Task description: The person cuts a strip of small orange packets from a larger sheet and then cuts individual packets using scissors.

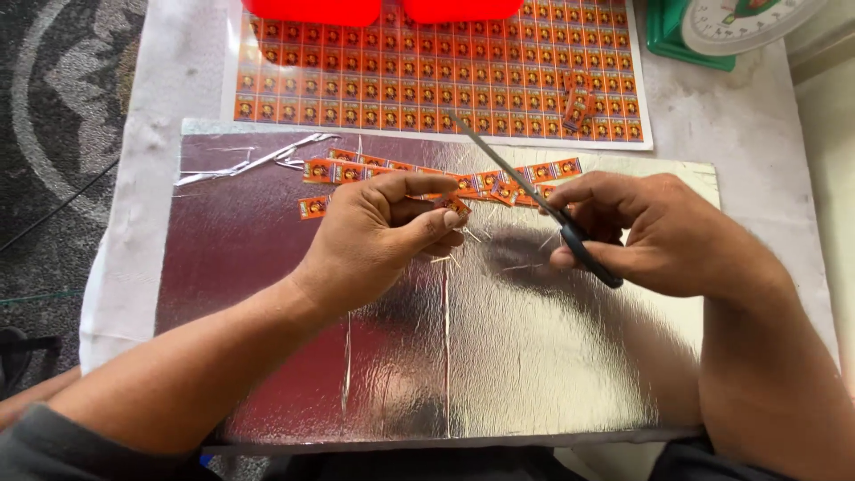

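Note:
My left hand (378, 233) pinches a small orange printed label (455, 206) between thumb and forefinger above a silver foil sheet (534, 356). My right hand (659, 233) grips black-handled scissors (534, 200), whose blades point up and to the left, past the label. Several cut orange labels (356, 170) lie in a loose row on the foil just beyond both hands, and thin paper slivers (463, 249) lie below the label.
A large uncut sheet of orange labels (427, 89) lies beyond the foil, with a small pile of cut labels (577, 105) on it. Two red containers (312, 11) sit at its far edge. A green kitchen scale (712, 31) stands top right. Patterned carpet (62, 107) lies left.

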